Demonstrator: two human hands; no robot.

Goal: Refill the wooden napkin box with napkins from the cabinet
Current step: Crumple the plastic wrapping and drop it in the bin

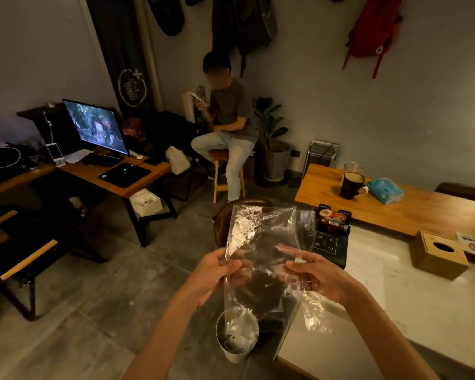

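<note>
Both my hands hold up an empty, crinkled clear plastic wrapper [261, 242] in front of me. My left hand [217, 272] pinches its left edge and my right hand [313, 272] grips its right side. The wooden napkin box [438, 256], with an oval slot in its top, sits on the white table [395, 311] to the right, an arm's length from my right hand. No napkins show in the wrapper or in the box slot.
A small white bin [236, 335] stands on the floor below the wrapper. A dark mug [351, 185] and a blue tissue pack [385, 190] rest on the wooden table [422, 212]. A person [231, 119] sits on a stool ahead. A desk with a monitor [96, 127] stands at left.
</note>
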